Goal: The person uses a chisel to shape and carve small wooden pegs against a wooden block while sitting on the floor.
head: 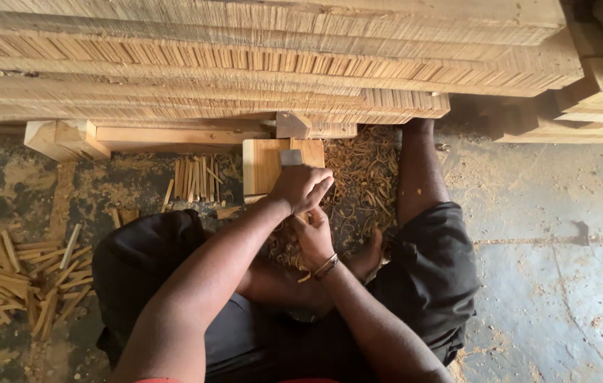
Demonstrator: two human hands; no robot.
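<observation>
**Wood, curls and two busy hands**

Wooden sticks and planks fill the top of the view in a big stack (244, 64). Below it, a person sits on the floor with legs bent, wearing dark shorts (429, 262).

The left hand (301, 186) is up front. Its fingers are curled tight around a small tool with a flat grey metal blade (291, 157). The blade sticks up out of the fist and lies over a small wooden block (262, 167). The block stands on the floor just under the stack.

The right hand (315, 237) is lower, right under the left hand. Its fingers are pressed together and bent, but what they hold is hidden, so I cannot tell. A thin band (326, 267) goes around that wrist.

Curly wood shavings (365, 177) lie in a heap beside the block and around both hands. A row of short thin sticks (195, 177) lies on the floor next to the block on the other side. More cut sticks lie in a loose pile (28, 280) far off by the person's left knee. The floor (564, 234) is grey and dusty.
</observation>
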